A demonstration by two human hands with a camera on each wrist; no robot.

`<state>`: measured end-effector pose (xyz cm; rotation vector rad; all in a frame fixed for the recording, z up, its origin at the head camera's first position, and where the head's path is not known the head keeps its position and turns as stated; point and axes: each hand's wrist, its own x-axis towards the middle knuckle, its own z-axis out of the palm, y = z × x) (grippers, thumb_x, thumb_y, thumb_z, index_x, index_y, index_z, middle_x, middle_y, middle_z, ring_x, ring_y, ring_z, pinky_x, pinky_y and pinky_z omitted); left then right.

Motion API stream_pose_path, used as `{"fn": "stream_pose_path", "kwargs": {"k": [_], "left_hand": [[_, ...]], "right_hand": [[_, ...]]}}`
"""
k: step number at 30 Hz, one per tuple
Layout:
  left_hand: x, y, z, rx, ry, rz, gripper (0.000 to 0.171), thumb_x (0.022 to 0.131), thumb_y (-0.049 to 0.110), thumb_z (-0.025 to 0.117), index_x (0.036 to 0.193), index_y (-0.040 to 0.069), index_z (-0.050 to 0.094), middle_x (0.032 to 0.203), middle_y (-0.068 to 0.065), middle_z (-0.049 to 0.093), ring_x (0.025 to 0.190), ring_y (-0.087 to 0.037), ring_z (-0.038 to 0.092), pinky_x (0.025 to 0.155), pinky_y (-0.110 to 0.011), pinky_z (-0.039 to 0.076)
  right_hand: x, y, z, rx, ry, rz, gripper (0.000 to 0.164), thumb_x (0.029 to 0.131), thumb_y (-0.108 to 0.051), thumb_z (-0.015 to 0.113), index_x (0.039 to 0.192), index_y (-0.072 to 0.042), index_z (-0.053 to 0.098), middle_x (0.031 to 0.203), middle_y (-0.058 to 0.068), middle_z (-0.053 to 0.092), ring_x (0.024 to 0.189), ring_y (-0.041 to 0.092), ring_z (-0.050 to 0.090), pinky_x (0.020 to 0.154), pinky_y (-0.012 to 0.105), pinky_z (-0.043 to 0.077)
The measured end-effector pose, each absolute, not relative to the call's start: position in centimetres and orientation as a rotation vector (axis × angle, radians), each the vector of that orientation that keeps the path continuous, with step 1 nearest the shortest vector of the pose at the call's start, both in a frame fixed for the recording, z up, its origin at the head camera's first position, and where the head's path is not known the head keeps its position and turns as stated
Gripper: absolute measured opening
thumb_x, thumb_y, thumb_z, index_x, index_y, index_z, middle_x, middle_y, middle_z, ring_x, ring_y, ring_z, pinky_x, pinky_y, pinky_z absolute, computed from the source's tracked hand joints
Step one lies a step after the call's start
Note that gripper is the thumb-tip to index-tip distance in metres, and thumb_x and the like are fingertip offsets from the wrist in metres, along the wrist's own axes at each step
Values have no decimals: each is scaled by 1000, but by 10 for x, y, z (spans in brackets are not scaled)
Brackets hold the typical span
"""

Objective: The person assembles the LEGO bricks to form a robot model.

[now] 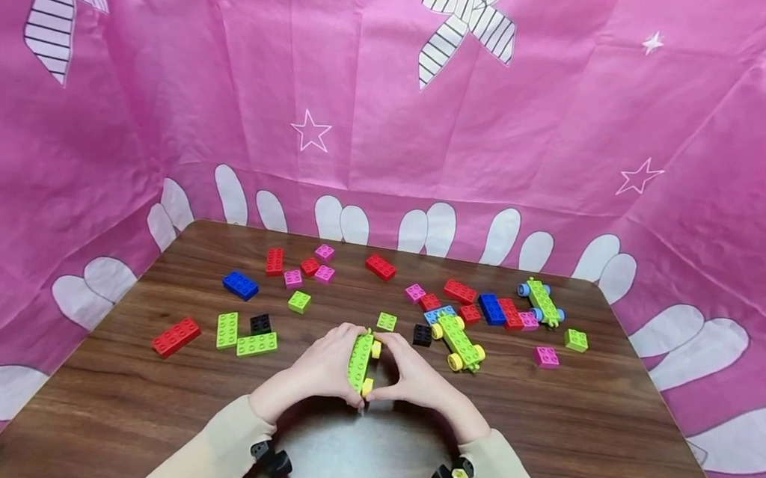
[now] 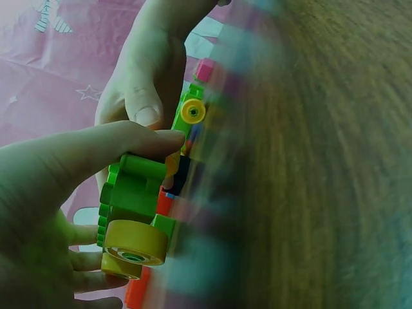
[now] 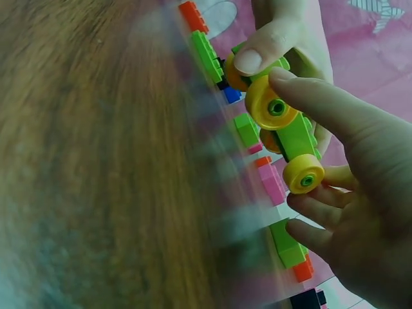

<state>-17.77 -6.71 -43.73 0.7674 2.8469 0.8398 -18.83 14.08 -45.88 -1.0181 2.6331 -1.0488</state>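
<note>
Above the near middle of the table, a lime-green toy car base with studs and yellow wheels is tipped on its side between both hands. My left hand grips it along the studded side, thumb at the near end. From the wheel side, my right hand holds it, its thumb at the near yellow wheel and its fingertips by the far yellow wheel. In the left wrist view the base's end and a yellow wheel show below the left thumb.
Right of the hands stands another green car base with yellow wheels; farther right is one with blue wheels. Loose bricks lie about, including a lime brick, a black brick and a red brick. Pink cloth surrounds the table.
</note>
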Motion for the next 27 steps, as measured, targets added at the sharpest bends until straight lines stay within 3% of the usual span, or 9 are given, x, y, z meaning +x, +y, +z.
{"fn": "stream_pose_path", "kwargs": {"k": [27], "left_hand": [[-171, -63, -450, 796, 2812, 750, 107, 53, 46, 90, 135, 0, 40, 122, -14, 49, 108, -27, 50, 87, -44, 50]], "right_hand": [[-187, 142, -468, -972, 2591, -953, 89, 69, -38, 84, 139, -2, 42, 135, 9, 49, 126, 22, 49, 107, 43, 40]]}}
